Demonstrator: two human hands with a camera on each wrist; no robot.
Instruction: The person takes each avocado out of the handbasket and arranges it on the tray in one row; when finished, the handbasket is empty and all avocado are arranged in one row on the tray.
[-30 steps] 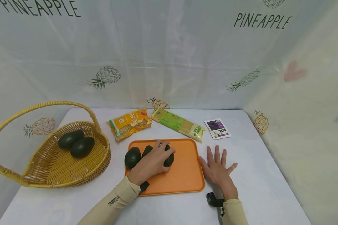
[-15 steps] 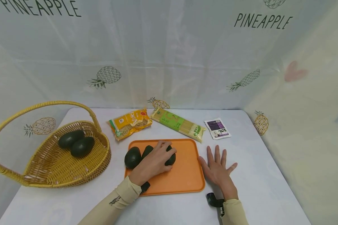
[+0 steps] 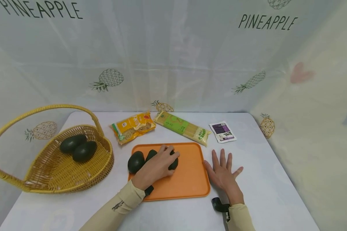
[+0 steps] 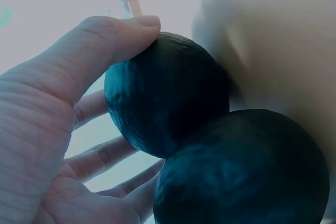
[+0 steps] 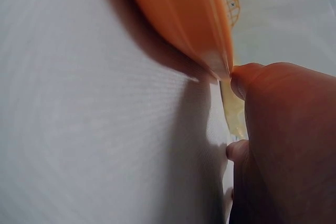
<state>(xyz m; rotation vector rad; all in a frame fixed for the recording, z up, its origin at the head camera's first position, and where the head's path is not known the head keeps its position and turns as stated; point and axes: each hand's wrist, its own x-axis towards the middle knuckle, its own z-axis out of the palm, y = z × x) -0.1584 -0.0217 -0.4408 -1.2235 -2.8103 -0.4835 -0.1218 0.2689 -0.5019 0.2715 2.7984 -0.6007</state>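
Note:
My left hand [image 3: 156,168] reaches over the orange tray [image 3: 189,183] and grips a dark green avocado [image 3: 174,164] there. In the left wrist view the thumb presses on the held avocado [image 4: 163,98], with fingers behind it; a second avocado [image 4: 241,171] appears against it. Also on the tray are an avocado [image 3: 136,162] at its left edge and another avocado [image 3: 151,155], partly hidden by my hand. Palm down, my right hand [image 3: 224,176] lies with spread fingers on the white table beside the tray. Its thumb [image 5: 244,74] touches the tray's rim in the right wrist view.
A yellow wicker basket [image 3: 60,186] with a tall handle stands at left, holding two avocados [image 3: 84,151]. Behind the tray lie an orange food packet [image 3: 133,127], a long green-labelled packet of noodles [image 3: 182,127] and a small purple-and-white sachet [image 3: 223,132].
My left hand and the held avocado shifted slightly right, then slightly back left. The right hand stays in place.

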